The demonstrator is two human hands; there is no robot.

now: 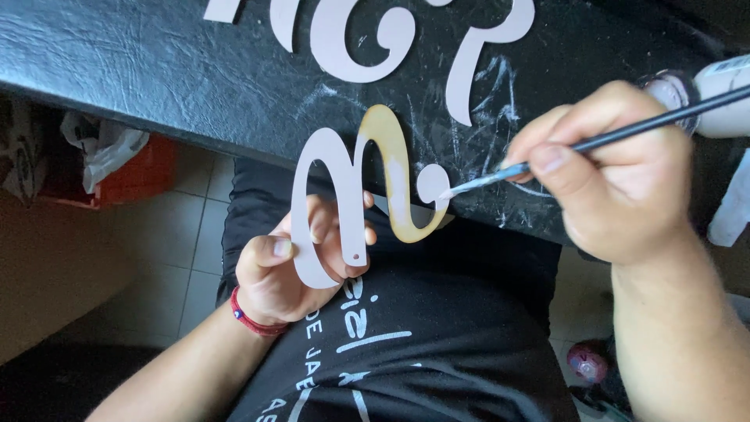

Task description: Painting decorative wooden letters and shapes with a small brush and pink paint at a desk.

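My left hand grips a flat curly cut-out letter by its lower left leg, holding it over the edge of the black table. Most of the letter is white; its right curl is bare tan wood with white patches. My right hand holds a thin dark paintbrush. The brush's white-loaded tip touches the round white end of the letter's right curl. A red cord bracelet circles my left wrist.
Other white cut-out letters lie on the black, paint-smeared table top. A white paint bottle lies on its side at the right. An orange crate with a plastic bag stands on the tiled floor at left.
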